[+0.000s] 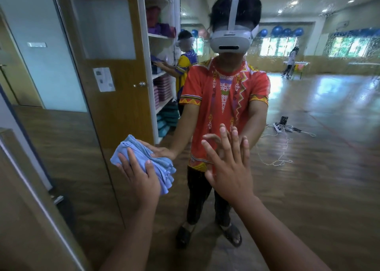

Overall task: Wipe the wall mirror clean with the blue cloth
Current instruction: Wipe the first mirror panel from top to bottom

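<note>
Pale blue cloth (131, 145) against a colourful reflection
The wall mirror (308, 168) reflects a red-orange shirt (205, 90) with yellow and purple zigzag trim, a white headset (231, 40), a brown wooden door (115, 110) and dark blue balls (277, 31).

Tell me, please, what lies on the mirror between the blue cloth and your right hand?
Only bare wall mirror: in the head view, nothing sits between the blue cloth, held by the left hand, and the right hand flat against the glass.
</note>
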A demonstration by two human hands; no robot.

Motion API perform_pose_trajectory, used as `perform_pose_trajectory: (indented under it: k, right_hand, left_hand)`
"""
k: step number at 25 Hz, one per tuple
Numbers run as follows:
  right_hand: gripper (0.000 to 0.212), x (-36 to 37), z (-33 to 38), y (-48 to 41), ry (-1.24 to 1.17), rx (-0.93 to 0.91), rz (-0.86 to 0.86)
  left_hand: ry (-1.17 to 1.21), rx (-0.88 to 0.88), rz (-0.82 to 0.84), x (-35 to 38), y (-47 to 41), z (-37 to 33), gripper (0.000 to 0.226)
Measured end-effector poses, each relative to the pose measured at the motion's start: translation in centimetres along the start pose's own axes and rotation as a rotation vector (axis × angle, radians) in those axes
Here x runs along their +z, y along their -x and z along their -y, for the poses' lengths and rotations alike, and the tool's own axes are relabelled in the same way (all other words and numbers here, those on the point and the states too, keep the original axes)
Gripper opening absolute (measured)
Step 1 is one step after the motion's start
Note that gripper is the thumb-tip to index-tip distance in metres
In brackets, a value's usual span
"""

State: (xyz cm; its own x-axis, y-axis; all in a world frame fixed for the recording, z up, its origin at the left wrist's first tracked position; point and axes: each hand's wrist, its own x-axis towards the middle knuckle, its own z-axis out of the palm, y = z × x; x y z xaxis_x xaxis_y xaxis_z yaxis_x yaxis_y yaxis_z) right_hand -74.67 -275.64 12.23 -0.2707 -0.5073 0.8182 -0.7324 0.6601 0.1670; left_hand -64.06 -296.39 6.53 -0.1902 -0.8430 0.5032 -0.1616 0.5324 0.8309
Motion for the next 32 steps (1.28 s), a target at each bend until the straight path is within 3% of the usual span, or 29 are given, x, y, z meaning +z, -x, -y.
perform_pose_trajectory:
  k: [4, 8, 11, 13, 17, 19, 21, 23, 25, 29, 32]
  right_hand:
    - [0.084, 0.3, -0.3, 0.1, 0.043, -0.004, 0.023]
    - [0.089, 0.8, -0.6, 0.2, 0.053, -0.024, 0.056]
    - [0.092, 1.3, -0.6, 0.2, 0.041, -0.020, 0.049]
    - [0.089, 1.6, -0.5, 0.2, 0.039, -0.008, 0.025]
    - [0.085, 2.0, -0.6, 0.2, 0.042, -0.009, 0.013]
    - [0.085, 2.2, -0.6, 0.2, 0.042, -0.013, 0.012]
    - [0.084, 2.2, -0.5, 0.2, 0.045, -0.012, 0.013]
    - [0.084, 2.1, -0.5, 0.2, 0.048, -0.016, 0.009]
    - [0.084, 2.1, -0.6, 0.1, 0.057, -0.019, 0.018]
    - [0.087, 2.7, -0.6, 0.1, 0.072, -0.013, 0.026]
    - [0.087, 2.8, -0.7, 0.2, 0.073, -0.016, 0.015]
  left_hand:
    - [0.061, -0.193, -0.034, 0.8, 0.7, 2.2, 0.070]
    - [0.263, -0.701, -0.128, 0.8, 1.6, 3.8, 0.064]
    - [0.387, -0.858, -0.182, 0.8, 1.7, 2.3, 0.063]
    - [0.447, -0.757, -0.243, 1.2, 0.9, 0.2, 0.065]
    - [0.400, -0.290, -0.272, 1.5, -2.5, -5.3, 0.067]
    - [0.362, -0.175, -0.272, 1.4, -3.6, -6.3, 0.065]
    - [0.296, -0.068, -0.289, 1.4, -3.9, -4.3, 0.062]
    - [0.252, -0.070, -0.305, 1.6, -3.4, -0.1, 0.061]
    - [0.225, -0.243, -0.351, 2.3, -2.4, 4.1, 0.061]
    - [0.293, -0.935, -0.238, 1.7, 0.6, 7.7, 0.054]
    - [0.284, -1.073, -0.214, 1.5, 0.5, 7.4, 0.053]
